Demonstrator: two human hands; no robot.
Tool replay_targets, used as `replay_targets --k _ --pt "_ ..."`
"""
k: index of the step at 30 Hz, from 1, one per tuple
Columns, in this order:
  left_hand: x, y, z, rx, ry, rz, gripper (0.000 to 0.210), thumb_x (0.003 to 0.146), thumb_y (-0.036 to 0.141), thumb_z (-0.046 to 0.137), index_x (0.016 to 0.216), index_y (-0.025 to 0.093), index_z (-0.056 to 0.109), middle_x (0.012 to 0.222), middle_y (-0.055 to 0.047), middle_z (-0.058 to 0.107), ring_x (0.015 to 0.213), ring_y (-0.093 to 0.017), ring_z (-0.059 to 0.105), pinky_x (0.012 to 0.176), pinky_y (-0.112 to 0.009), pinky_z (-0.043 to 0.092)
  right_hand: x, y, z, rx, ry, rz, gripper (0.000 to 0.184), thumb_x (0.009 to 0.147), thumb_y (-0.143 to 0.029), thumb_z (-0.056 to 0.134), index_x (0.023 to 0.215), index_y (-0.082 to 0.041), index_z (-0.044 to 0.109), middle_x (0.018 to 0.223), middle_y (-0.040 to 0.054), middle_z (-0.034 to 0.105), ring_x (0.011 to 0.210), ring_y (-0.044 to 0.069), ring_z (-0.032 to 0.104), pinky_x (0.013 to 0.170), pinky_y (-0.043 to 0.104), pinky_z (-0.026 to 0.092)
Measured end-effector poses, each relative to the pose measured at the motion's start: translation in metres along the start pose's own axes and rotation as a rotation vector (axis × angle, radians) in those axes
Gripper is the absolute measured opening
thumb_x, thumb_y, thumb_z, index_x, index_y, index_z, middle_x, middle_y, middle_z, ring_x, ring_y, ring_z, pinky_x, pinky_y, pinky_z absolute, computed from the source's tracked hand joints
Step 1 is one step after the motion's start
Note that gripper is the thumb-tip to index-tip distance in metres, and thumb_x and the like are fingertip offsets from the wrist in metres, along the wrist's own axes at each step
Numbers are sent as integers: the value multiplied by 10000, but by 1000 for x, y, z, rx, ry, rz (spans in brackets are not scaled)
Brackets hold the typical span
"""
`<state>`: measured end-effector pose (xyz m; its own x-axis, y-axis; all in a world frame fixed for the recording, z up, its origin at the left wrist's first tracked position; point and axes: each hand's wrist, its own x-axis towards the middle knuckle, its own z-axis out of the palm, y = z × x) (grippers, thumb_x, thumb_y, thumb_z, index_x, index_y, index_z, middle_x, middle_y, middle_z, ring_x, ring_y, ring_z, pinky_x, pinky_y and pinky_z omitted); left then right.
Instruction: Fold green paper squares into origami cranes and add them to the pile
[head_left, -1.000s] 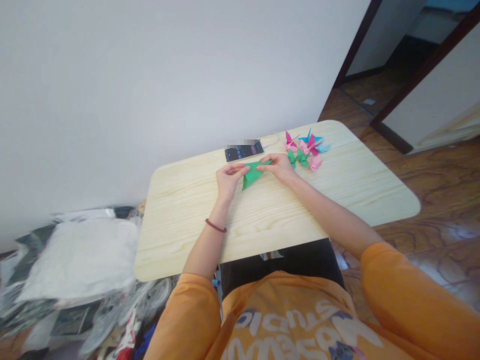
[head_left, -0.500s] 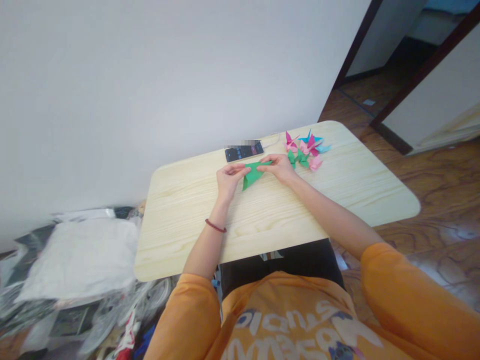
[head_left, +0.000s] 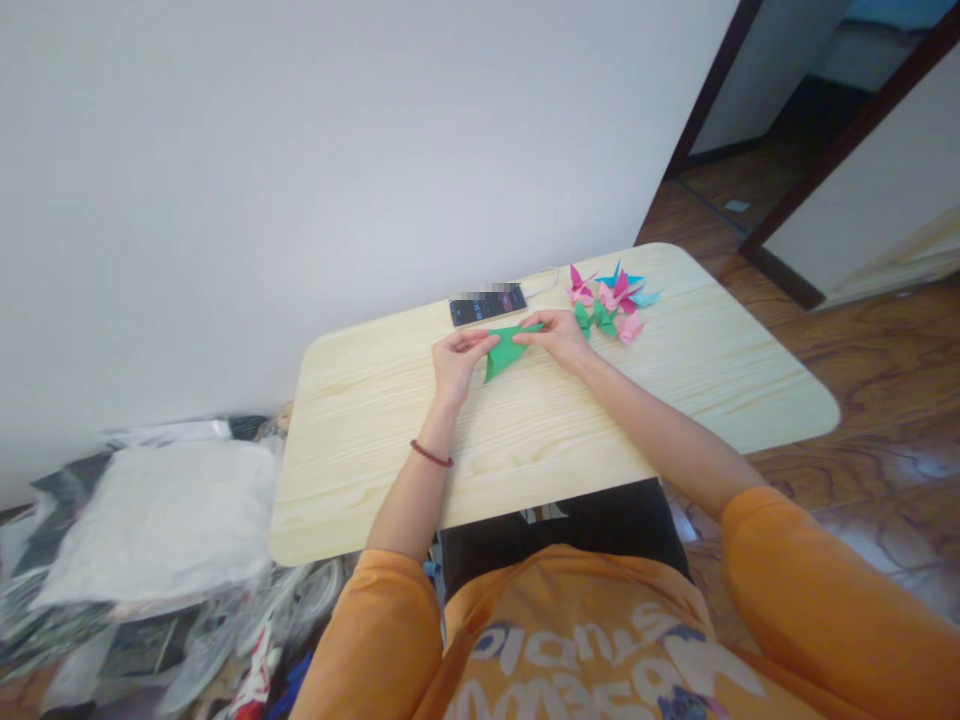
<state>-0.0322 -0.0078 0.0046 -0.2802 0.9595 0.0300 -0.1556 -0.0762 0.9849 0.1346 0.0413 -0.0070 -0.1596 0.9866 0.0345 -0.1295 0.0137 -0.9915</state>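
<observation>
A folded piece of green paper [head_left: 504,352], roughly triangular with its point toward me, is held between both hands over the table. My left hand [head_left: 457,362] pinches its left corner between thumb and fingers. On the other side, my right hand [head_left: 559,338] grips the upper right corner, thumb on the near face. Just beyond my right hand lie small green folded-paper figures [head_left: 604,318]. Pink folded-paper figures [head_left: 619,292] and blue ones [head_left: 624,275] are grouped behind them.
A phone [head_left: 489,304] with a white cable lies near the wall, behind the paper. The light wooden table [head_left: 360,450] has rounded corners. Plastic-wrapped packages [head_left: 157,520] are piled on the floor to the left. A doorway [head_left: 780,130] stands at the back right.
</observation>
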Motion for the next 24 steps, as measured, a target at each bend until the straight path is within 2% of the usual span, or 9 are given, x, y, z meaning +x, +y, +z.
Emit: replay_targets --k 6,8,10,12,15,18,24 --pt "1 -2 0 2 10 5 273 509 275 878 692 163 710 688 -39 723 636 -146 673 734 -310 565 -2 -3 1 19 -18 -2 405 362 -367 894 638 -194 653 672 -1 671 651 169 624 719 347 532" --pt "1 -3 1 -9 51 -1 276 513 278 876 698 162 707 695 -41 722 645 -148 675 742 -313 565 -5 -5 2 38 -36 -29 456 389 -346 891 763 -208 670 732 -8 690 700 177 652 737 341 544" --pt "0 -4 2 -35 100 7 287 524 290 873 717 158 707 710 -42 722 666 -150 681 756 -314 560 -8 -6 3 74 -69 -36 643 411 -313 890 1004 -247 650 820 -18 710 764 183 681 765 335 552" --pt "0 -6 3 -69 140 20 304 536 309 868 741 154 705 738 -43 724 699 -153 689 772 -313 556 -10 -6 4 98 -121 12 754 426 -318 887 1118 -263 591 819 -23 711 759 185 691 753 337 558" --pt "0 -9 5 -108 178 22 329 540 326 866 763 151 699 779 -46 730 748 -159 698 785 -309 553 -10 -3 5 87 -167 95 697 414 -332 893 1030 -226 585 700 -32 684 677 181 677 727 348 562" --pt "0 -12 6 -125 217 19 339 535 320 870 774 150 701 790 -49 734 772 -163 702 781 -300 556 -8 -2 4 74 -147 113 630 391 -324 904 919 -213 580 609 -47 653 624 175 662 733 355 559" --pt "2 -14 8 -164 301 27 340 528 321 872 755 147 688 801 -47 735 770 -157 702 790 -297 562 -4 -3 4 145 -135 133 611 389 -360 909 897 -207 605 621 -28 691 645 172 680 777 353 561"
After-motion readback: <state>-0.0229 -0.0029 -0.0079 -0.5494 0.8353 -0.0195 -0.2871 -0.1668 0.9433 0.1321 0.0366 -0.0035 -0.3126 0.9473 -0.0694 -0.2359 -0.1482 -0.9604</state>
